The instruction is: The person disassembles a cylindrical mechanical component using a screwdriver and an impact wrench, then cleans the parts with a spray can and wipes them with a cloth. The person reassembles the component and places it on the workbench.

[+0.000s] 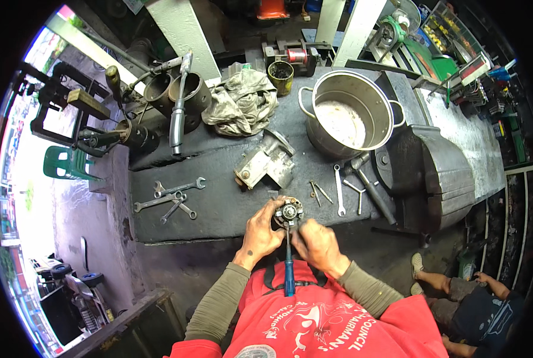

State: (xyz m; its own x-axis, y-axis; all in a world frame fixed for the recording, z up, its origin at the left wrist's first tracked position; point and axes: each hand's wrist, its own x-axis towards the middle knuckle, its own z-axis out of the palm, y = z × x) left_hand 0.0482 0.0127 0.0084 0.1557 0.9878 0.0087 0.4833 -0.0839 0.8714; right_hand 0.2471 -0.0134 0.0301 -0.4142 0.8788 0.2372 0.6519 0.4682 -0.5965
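My left hand [260,234] is wrapped round the left side of a round metal motor part [289,211], holding it at the bench's front edge. A hub with a nut shows in the part's middle. A screwdriver [289,277] with a blue handle stands with its tip against the part and its handle against my red shirt. My right hand [319,246] is closed beside the part's right side, slightly blurred; what its fingers hold is hidden. Beyond the part, a grey metal housing [265,161] lies on the bench, with long bolts [321,192] to its right.
Several spanners [170,200] lie on the bench [219,212] at left. A spanner [339,191], a three-armed wrench [360,194] and a hammer [374,191] lie at right. Behind are a pot [374,140], rags [241,102] and a can [280,77]. A vise [433,173] stands right; another person [478,304] is lower right.
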